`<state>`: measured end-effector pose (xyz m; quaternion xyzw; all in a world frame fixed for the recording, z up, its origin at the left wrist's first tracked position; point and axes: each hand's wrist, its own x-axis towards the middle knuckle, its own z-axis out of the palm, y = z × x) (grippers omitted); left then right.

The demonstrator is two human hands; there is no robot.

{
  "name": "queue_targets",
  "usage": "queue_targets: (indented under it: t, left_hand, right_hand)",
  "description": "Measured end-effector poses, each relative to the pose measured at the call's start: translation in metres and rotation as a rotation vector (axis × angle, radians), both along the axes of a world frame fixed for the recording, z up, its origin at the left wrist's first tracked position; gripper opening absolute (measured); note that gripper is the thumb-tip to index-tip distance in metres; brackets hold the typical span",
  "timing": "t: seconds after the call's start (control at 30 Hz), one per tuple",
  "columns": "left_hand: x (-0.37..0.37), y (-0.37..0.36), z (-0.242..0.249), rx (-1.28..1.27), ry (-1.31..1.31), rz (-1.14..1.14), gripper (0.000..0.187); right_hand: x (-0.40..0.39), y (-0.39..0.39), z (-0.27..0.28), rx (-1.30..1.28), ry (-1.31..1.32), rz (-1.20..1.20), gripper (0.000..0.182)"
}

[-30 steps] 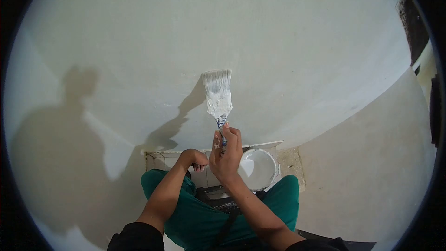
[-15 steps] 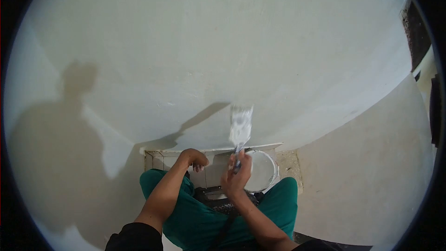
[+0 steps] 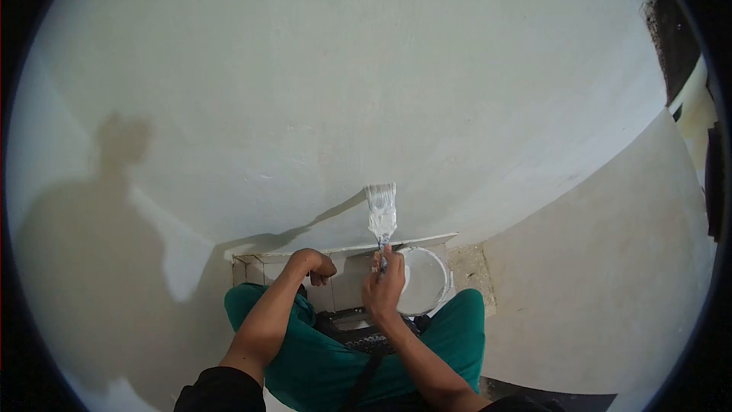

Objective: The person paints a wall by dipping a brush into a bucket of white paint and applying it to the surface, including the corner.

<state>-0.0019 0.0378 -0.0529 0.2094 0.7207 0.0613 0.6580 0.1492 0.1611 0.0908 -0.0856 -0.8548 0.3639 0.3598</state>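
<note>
The handle of a paintbrush (image 3: 381, 217) is gripped in the closed fingers of the right hand (image 3: 385, 288). Its long axis is held upright, bristles pointed up against the wall (image 3: 366, 91), above the fingers. The left hand (image 3: 316, 265) is loosely curled and holds nothing, near the bucket (image 3: 424, 281).

Wall (image 3: 343, 69): matt, smooth, pale paint. Brush (image 3: 381, 210): stiff bristles caked w/ wet white paint. Bucket (image 3: 427, 282): looks plastic, white paint inside. Trousers (image 3: 320, 358): green cloth, soft. Floor (image 3: 595, 297): dull, rough.
</note>
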Motion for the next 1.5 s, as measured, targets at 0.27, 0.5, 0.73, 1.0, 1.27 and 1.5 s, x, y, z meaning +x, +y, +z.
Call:
queue_targets:
  t: [0.27, 0.5, 0.73, 1.0, 1.27, 1.5]
  left_hand:
    - [0.008, 0.007, 0.013, 0.031, -0.035, 0.040, 0.033]
    - [0.013, 0.004, 0.002, 0.210, -0.020, -0.093, 0.036]
    - [0.044, 0.045, 0.006, 0.403, 0.267, -0.608, 0.035]
    - [0.079, 0.079, 0.022, 1.077, 0.541, 0.021, 0.025]
    - [0.089, 0.099, 0.018, 1.369, 0.675, 0.113, 0.029]
    - [0.079, 0.107, 0.038, 1.338, 0.488, 0.079, 0.035]
  right_hand:
    - [-0.020, -0.010, 0.080, 0.062, 0.244, 0.068, 0.026]
    - [-0.026, -0.013, 0.025, 0.035, -0.015, 0.039, 0.030]
    - [0.016, 0.015, -0.030, -0.006, 0.059, 0.028, 0.028]
    - [-0.026, 0.027, 0.081, 0.088, 0.292, -0.077, 0.018]
    - [-0.013, 0.047, -0.001, 0.036, -0.035, -0.051, 0.030]
    - [0.016, 0.048, -0.001, 0.029, 0.170, -0.031, 0.033]
